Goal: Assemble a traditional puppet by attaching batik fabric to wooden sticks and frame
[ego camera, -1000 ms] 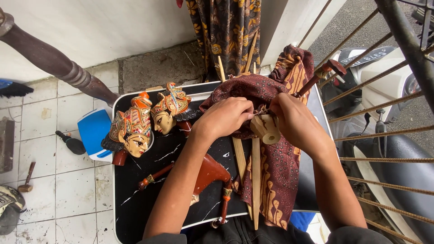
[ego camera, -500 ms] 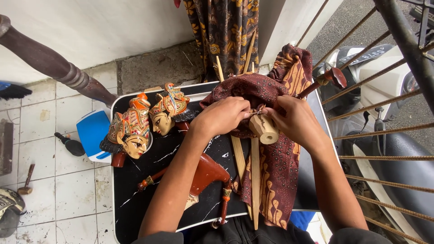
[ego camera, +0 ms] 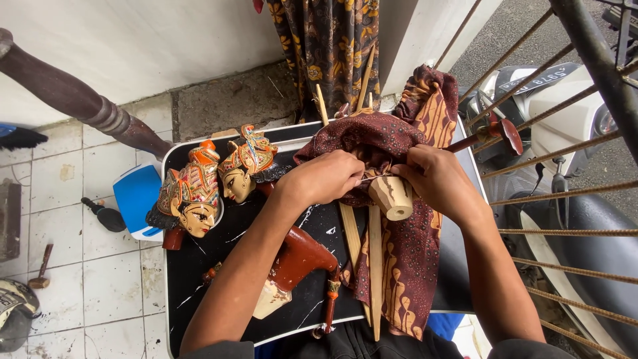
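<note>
Left hand: the left hand [ego camera: 329, 178] lies knuckles-up on the bunched maroon batik cloth with gold pattern [ego camera: 392, 219], fingers curled shut and pinching the fabric near its gathered edge
Right hand: the right hand [ego camera: 432, 178] grips the same cloth from the other side, fingers clenched into the folds just above the pale wooden cylinder-shaped puppet piece [ego camera: 392, 197]
Wooden piece: it sticks out between the two hands, its round flat end facing the camera, with the cloth wrapped about its far end
Cloth: it drapes down the right half of the black tray-like board with white edge [ego camera: 219, 266], one end reaching the near edge and the other bunched up toward the far corner
Sticks: two thin pale wooden rods [ego camera: 374, 266] run lengthwise under the hands, beside and partly over the cloth
Puppet heads: two carved painted puppet heads with orange and gold headdresses [ego camera: 212, 183] lie side by side on the far left of the board, well apart from the right hand
Puppet body: a reddish-brown carved puppet torso [ego camera: 296, 259] lies under the left forearm
Surroundings: a blue plastic lid [ego camera: 136, 199] sits on the tiled floor just left of the board; rusty metal bars [ego camera: 565, 193] and a parked scooter [ego camera: 565, 133] are on the right
</note>
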